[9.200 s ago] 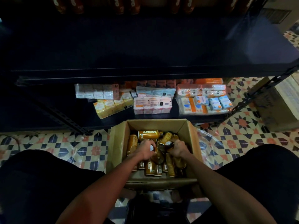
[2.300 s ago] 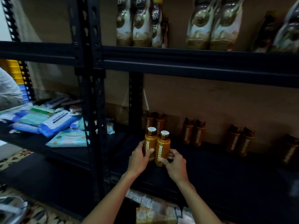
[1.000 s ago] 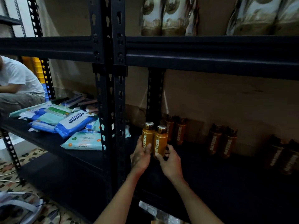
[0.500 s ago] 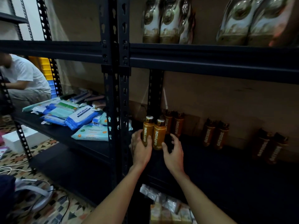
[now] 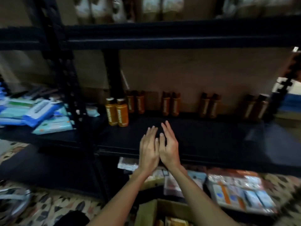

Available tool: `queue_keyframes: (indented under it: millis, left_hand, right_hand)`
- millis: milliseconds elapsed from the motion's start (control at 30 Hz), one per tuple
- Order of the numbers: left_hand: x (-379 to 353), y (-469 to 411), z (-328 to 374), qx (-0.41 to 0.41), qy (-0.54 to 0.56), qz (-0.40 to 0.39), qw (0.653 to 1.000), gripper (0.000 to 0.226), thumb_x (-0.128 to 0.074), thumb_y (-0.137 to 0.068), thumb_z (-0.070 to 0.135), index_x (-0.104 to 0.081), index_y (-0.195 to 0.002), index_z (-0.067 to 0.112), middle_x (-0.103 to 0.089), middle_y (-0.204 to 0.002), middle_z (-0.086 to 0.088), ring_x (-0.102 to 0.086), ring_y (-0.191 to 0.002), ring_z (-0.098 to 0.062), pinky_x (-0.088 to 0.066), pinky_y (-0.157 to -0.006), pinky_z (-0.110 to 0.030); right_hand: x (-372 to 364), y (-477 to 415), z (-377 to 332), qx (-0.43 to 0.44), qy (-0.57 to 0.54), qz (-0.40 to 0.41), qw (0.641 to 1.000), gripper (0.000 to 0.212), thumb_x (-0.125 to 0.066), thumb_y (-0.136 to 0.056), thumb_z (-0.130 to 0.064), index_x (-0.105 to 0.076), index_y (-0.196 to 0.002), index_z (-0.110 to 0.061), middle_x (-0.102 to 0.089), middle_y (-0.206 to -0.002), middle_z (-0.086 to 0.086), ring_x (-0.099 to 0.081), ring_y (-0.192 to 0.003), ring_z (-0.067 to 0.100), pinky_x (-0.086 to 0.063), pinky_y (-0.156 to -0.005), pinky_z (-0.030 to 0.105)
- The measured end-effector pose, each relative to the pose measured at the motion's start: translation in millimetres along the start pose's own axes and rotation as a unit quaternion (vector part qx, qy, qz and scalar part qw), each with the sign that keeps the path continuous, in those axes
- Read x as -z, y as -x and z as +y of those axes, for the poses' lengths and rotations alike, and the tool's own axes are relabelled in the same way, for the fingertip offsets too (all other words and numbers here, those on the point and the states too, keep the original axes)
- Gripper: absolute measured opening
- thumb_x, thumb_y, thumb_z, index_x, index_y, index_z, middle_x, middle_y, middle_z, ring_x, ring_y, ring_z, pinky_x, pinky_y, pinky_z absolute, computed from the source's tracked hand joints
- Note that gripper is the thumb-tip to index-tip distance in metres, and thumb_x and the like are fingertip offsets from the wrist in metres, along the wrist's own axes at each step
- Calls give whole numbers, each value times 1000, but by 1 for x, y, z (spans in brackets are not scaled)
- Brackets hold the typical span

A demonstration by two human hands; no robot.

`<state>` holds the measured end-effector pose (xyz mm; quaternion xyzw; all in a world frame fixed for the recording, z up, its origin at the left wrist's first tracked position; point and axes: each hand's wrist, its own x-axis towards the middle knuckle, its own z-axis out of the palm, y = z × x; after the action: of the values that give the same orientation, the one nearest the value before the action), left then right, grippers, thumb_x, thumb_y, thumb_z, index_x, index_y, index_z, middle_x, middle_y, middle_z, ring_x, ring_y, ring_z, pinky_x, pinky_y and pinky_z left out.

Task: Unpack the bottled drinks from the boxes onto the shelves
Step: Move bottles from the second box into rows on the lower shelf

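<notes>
The left hand [image 5: 149, 149] and right hand [image 5: 169, 147] hover empty over the front edge of the shelf [image 5: 211, 137], fingers [image 5: 166, 128] straight. Two orange bottles [image 5: 117, 112] stand upright near its left end. The next pair from the box [image 5: 146, 212] should probably go just beside them, upright.

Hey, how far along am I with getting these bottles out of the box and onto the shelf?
Done: a front pair of orange bottles stands at the left of the shelf, with four back pairs along the wall. In hand: nothing; left hand and right hand are open and empty over it. Left: the cardboard box below shows gold shapes, likely more bottles, though blurred.
</notes>
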<state>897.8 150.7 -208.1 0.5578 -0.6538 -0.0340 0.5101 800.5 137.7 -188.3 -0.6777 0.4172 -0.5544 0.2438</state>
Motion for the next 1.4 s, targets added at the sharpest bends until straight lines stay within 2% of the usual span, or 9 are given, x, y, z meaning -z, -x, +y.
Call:
queue_keyframes:
  millis: [233, 433, 567, 800, 900, 1000, 1100, 1233, 1400]
  left_hand:
    - [-60, 68, 44, -112, -37, -76, 990, 52, -21, -107, 33, -32, -154, 13, -28, -162, -5, -17, -152, -16, -16, -123, -39]
    - [-87, 141, 36, -120, -70, -184, 973, 53, -15, -108, 39, -13, -158, 22, -16, -166, -1, -10, -154, -17, -16, -122, -45]
    - [-95, 195, 5, -112, -123, -291, 942, 56, -20, -107, 38, -13, -159, 18, -13, -166, -5, -8, -154, -19, -18, -122, -49]
    - [-85, 267, -30, -100, -102, -440, 887, 54, -11, -107, 42, -9, -158, 24, -6, -164, 8, -1, -152, -4, -9, -124, -32]
    - [-89, 290, -41, -39, -95, -490, 865, 50, -25, -108, 39, -27, -156, 25, -25, -162, 5, -21, -149, -8, -20, -123, -34]
    - [-93, 304, -45, 60, -90, -519, 848, 34, -37, -106, 29, -55, -134, 22, -56, -137, 0, -54, -119, -10, -44, -106, -32]
    - [-99, 311, -49, 85, -95, -531, 838, 25, -39, -105, 28, -59, -121, 23, -62, -117, 2, -57, -98, -6, -51, -91, -30]
    - [-109, 305, -54, 144, -101, -514, 840, 27, -46, -103, 26, -57, -128, 22, -59, -123, 2, -56, -103, -7, -48, -89, -23]
    - [-128, 290, -75, 208, -141, -499, 829, 38, -49, -100, 28, -50, -137, 21, -49, -139, -1, -51, -121, -15, -47, -103, -38]
  right_hand:
    - [82, 73, 41, 13, 85, 46, 995, 50, -35, -105, -25, -37, -154, -17, -21, -167, 1, -24, -152, 10, -24, -122, 25]
    - [104, 150, 82, -46, 145, 28, 988, 51, -29, -107, -31, -36, -155, -15, -21, -166, 2, -20, -151, 0, -24, -122, 26]
    - [98, 207, 115, -119, 173, -18, 977, 53, -26, -108, -39, -31, -157, -21, -23, -166, -2, -18, -153, 6, -29, -122, 43]
    - [97, 296, 151, -224, 234, -184, 928, 55, -24, -105, -55, -23, -157, -38, -27, -161, -7, -32, -145, 9, -32, -119, 35]
    - [100, 315, 156, -258, 247, -261, 897, 53, -24, -106, -54, -27, -156, -37, -32, -157, -7, -36, -142, 11, -33, -118, 34]
    - [98, 321, 159, -324, 238, -299, 866, 52, -24, -106, -54, -31, -154, -36, -34, -156, -6, -37, -141, 15, -35, -115, 38]
    - [95, 321, 164, -363, 238, -312, 845, 48, -29, -108, -47, -39, -151, -30, -42, -152, -3, -42, -136, 17, -37, -110, 37]
    - [93, 319, 176, -435, 224, -271, 829, 35, -42, -107, -37, -53, -138, -26, -56, -135, 0, -53, -111, 12, -46, -94, 31]
    - [94, 302, 191, -540, 179, -147, 809, 16, -51, -104, -28, -57, -119, -25, -62, -96, -6, -64, -82, 8, -56, -68, 26]
